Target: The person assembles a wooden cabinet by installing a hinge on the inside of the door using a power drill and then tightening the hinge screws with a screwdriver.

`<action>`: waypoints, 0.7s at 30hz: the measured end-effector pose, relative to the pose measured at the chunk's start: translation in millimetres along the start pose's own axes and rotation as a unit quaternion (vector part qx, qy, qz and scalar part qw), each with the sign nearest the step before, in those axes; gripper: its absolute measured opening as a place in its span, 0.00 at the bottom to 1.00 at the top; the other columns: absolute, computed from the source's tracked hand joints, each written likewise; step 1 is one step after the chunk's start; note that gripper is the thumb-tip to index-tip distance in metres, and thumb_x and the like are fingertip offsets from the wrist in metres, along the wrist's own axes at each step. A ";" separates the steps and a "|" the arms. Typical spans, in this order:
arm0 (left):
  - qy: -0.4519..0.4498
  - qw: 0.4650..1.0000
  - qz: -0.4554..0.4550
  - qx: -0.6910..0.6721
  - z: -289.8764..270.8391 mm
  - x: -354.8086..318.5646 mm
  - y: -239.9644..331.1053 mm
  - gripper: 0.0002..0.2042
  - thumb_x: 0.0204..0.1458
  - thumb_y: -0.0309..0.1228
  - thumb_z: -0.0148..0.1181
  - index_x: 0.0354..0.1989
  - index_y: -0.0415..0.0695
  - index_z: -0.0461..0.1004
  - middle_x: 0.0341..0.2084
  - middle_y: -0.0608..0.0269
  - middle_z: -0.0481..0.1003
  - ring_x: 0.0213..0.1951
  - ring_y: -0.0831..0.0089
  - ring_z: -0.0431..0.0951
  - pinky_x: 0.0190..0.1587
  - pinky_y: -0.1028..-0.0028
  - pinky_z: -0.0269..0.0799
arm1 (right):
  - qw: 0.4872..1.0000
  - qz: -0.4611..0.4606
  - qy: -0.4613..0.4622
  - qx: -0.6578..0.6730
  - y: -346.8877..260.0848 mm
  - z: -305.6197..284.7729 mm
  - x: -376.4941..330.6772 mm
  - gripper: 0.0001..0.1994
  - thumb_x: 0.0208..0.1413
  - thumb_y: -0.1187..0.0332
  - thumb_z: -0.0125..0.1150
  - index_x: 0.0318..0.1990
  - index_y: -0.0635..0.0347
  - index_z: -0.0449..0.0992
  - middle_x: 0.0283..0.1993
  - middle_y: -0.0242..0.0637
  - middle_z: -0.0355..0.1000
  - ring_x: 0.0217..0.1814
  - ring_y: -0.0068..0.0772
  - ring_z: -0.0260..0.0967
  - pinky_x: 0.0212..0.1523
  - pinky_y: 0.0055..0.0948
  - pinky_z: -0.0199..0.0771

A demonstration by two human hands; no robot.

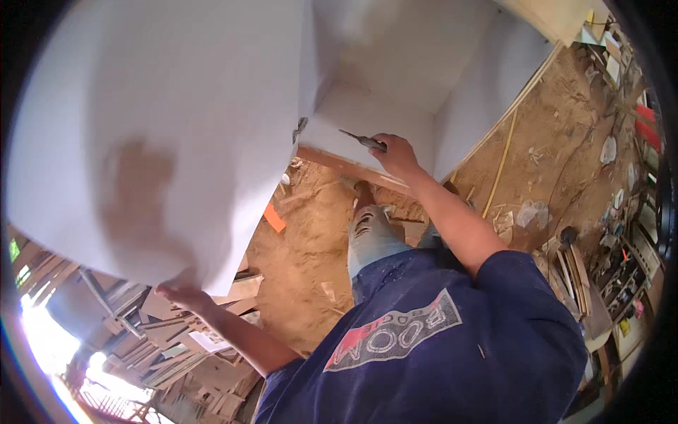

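Lettering (387, 340) on navy shirt (522, 339); smaller line (409, 318) seemingly blurred.

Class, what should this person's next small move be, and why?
Probably bring the screwdriver in the right hand to the hinge: its tip points that way but stands clear, while the left hand touches the door at its lower edge.

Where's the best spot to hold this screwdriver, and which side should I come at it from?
Take the screwdriver by its thicker handle, probably from the right, where your right hand has it. The thin shaft points left, toward the metal hinge, so that end seems best left free.
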State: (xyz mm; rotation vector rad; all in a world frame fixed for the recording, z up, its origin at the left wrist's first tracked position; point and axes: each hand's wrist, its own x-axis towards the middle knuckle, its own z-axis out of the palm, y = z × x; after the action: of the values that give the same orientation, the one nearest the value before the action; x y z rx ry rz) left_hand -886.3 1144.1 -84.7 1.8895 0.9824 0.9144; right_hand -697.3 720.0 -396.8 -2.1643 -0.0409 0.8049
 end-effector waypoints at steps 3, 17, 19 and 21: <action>0.015 0.997 -0.031 0.065 -36.7 27.1 -14.8 0.38 0.67 0.61 0.37 0.67 0.35 0.63 0.62 0.47 0.67 0.61 0.55 0.71 0.58 0.57 0.75 | 1.000 -0.004 0.004 0.018 -10.4 53.6 22.5 0.17 0.56 0.61 0.69 0.52 0.55 0.82 0.47 0.49 0.80 0.51 0.54 0.77 0.52 0.46 0.75; 0.139 0.964 0.116 0.196 10.7 11.2 22.0 0.33 0.70 0.56 0.31 0.70 0.42 0.60 0.64 0.50 0.65 0.63 0.57 0.71 0.63 0.56 0.75 | 0.998 -0.006 0.016 0.054 17.6 170.4 115.7 0.19 0.56 0.60 0.70 0.53 0.54 0.82 0.46 0.45 0.79 0.51 0.50 0.77 0.54 0.45 0.75; 0.164 0.963 0.072 0.203 27.3 6.1 28.6 0.33 0.70 0.56 0.30 0.71 0.43 0.59 0.64 0.50 0.65 0.63 0.58 0.71 0.63 0.55 0.75 | 0.999 -0.003 0.011 0.049 21.8 170.3 120.6 0.19 0.56 0.60 0.70 0.54 0.53 0.82 0.46 0.44 0.79 0.51 0.49 0.77 0.55 0.44 0.76; 0.152 0.951 0.103 0.249 19.8 5.7 29.5 0.32 0.69 0.53 0.33 0.70 0.41 0.59 0.64 0.48 0.66 0.62 0.57 0.72 0.64 0.55 0.74 | 0.999 -0.003 0.005 0.043 22.9 172.2 121.1 0.19 0.56 0.60 0.70 0.54 0.52 0.82 0.47 0.44 0.80 0.51 0.49 0.77 0.55 0.43 0.76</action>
State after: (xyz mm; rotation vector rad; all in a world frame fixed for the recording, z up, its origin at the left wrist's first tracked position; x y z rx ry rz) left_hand -858.4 1131.7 -65.8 2.3518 1.3112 1.1905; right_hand -702.5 856.7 -558.4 -2.0854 -0.0069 0.7794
